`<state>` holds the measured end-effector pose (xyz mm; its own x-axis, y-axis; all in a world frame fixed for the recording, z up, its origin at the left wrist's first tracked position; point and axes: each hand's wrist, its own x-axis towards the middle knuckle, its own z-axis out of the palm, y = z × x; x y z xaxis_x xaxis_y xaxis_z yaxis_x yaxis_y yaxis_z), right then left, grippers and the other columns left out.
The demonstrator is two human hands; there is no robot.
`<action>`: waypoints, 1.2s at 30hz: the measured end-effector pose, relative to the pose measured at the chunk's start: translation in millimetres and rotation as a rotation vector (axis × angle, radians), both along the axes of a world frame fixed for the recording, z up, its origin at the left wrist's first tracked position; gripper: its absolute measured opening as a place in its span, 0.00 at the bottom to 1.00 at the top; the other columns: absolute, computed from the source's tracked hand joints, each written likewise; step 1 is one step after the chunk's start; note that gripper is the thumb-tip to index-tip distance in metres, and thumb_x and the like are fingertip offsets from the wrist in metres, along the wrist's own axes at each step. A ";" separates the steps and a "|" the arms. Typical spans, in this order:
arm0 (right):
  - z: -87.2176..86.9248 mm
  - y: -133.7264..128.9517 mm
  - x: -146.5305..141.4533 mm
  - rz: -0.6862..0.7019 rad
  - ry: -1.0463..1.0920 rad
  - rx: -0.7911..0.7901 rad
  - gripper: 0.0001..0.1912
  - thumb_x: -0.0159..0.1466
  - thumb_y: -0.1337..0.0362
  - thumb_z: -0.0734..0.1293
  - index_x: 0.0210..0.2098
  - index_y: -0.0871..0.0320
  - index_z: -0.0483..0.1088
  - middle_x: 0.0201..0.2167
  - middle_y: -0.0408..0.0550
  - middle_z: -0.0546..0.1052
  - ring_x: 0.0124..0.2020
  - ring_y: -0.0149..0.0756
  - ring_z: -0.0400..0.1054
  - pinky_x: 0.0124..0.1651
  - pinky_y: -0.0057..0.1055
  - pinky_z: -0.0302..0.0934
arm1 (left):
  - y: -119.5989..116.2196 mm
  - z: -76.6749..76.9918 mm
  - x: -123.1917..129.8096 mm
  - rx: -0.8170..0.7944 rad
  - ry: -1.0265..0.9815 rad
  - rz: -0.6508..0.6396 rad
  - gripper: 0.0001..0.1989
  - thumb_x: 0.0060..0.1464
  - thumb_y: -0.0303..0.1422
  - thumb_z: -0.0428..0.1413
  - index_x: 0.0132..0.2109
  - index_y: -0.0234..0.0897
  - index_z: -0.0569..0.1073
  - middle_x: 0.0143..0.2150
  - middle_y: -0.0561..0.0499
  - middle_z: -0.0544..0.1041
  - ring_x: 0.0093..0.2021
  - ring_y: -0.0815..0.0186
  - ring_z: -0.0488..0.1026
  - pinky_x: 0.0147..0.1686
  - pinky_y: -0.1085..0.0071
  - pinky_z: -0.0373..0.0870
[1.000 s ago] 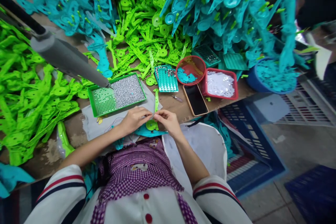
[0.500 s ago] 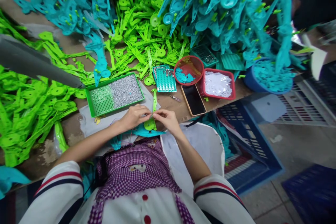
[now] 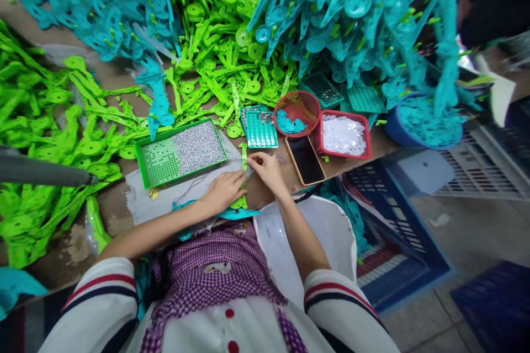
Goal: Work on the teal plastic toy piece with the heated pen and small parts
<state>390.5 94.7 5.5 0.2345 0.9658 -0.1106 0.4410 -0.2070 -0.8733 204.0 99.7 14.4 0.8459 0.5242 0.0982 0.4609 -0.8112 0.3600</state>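
A long lime-green plastic piece (image 3: 244,155) with a round lower end lies in front of me, over a blue-green plastic piece (image 3: 244,213). My left hand (image 3: 226,190) rests on its lower half, fingers stretched out and lying flat. At its upper part, on the right side, my right hand (image 3: 265,168) has thumb and forefinger pinched together. What the pinch holds, if anything, is too small to make out. Beyond the right hand lies a thin tool with a clear handle (image 3: 279,159), partly hidden. Left of the piece stands a green tray (image 3: 143,168) of small silvery parts.
Teal trays (image 3: 261,131), a red basket (image 3: 297,95), a red box (image 3: 367,146) of white pieces and a phone (image 3: 305,161) stand to the right. Lime-green parts (image 3: 62,121) and blue-green parts (image 3: 331,16) are heaped around. A grey bar (image 3: 41,168) juts in from the left.
My hands have parted from their meeting over the lime-green piece. The left moved down and flattened on it; the right moved up and right. The grey bar swung downward.
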 end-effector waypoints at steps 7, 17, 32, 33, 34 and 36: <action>9.6 7.2 4.4 0.111 -0.198 -0.108 0.07 0.59 0.61 0.67 0.32 0.57 0.77 0.30 0.47 0.81 0.32 0.36 0.73 0.35 0.29 0.59 | 0.9 -14.9 -6.7 -0.138 -0.077 -0.002 0.18 0.61 0.36 0.54 0.56 0.35 0.71 0.59 0.39 0.73 0.56 0.58 0.74 0.54 0.60 0.71; 19.7 13.6 5.6 0.173 -0.305 -0.186 0.07 0.59 0.62 0.67 0.30 0.57 0.77 0.27 0.47 0.80 0.30 0.36 0.72 0.34 0.29 0.55 | -3.2 -14.3 -8.4 -0.157 -0.073 0.003 0.19 0.62 0.37 0.54 0.56 0.34 0.71 0.60 0.38 0.72 0.56 0.58 0.73 0.55 0.61 0.72; 3.5 12.0 22.0 0.372 -0.124 0.058 0.06 0.60 0.67 0.66 0.35 0.59 0.76 0.31 0.46 0.74 0.31 0.31 0.65 0.37 0.28 0.56 | -3.4 -14.4 -11.0 -0.149 -0.102 0.012 0.17 0.62 0.35 0.52 0.56 0.35 0.72 0.60 0.41 0.73 0.55 0.59 0.74 0.54 0.63 0.73; 2.7 13.4 22.8 0.381 -0.136 0.064 0.06 0.60 0.67 0.67 0.35 0.59 0.76 0.31 0.45 0.73 0.31 0.31 0.64 0.36 0.27 0.55 | -4.0 -14.8 -10.9 -0.152 -0.109 0.015 0.17 0.62 0.34 0.51 0.56 0.35 0.72 0.60 0.42 0.73 0.56 0.59 0.74 0.54 0.63 0.73; 2.2 15.3 23.3 0.388 -0.147 0.063 0.06 0.59 0.67 0.67 0.35 0.59 0.76 0.30 0.44 0.73 0.30 0.30 0.63 0.35 0.27 0.54 | -4.6 -15.3 -10.9 -0.156 -0.115 0.017 0.17 0.62 0.34 0.51 0.56 0.35 0.72 0.60 0.42 0.73 0.56 0.59 0.74 0.54 0.63 0.73; 2.7 19.6 23.8 0.404 -0.164 0.036 0.05 0.59 0.67 0.68 0.34 0.59 0.76 0.28 0.43 0.73 0.28 0.30 0.61 0.34 0.26 0.53 | -5.5 -16.2 -10.7 -0.162 -0.124 0.017 0.17 0.62 0.33 0.51 0.56 0.35 0.72 0.60 0.42 0.73 0.55 0.59 0.74 0.53 0.63 0.73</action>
<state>414.3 114.3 8.2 -0.1519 0.9861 -0.0675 0.6137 0.0406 -0.7885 193.2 94.2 -1.9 0.8235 0.5557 0.1142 0.4180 -0.7304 0.5402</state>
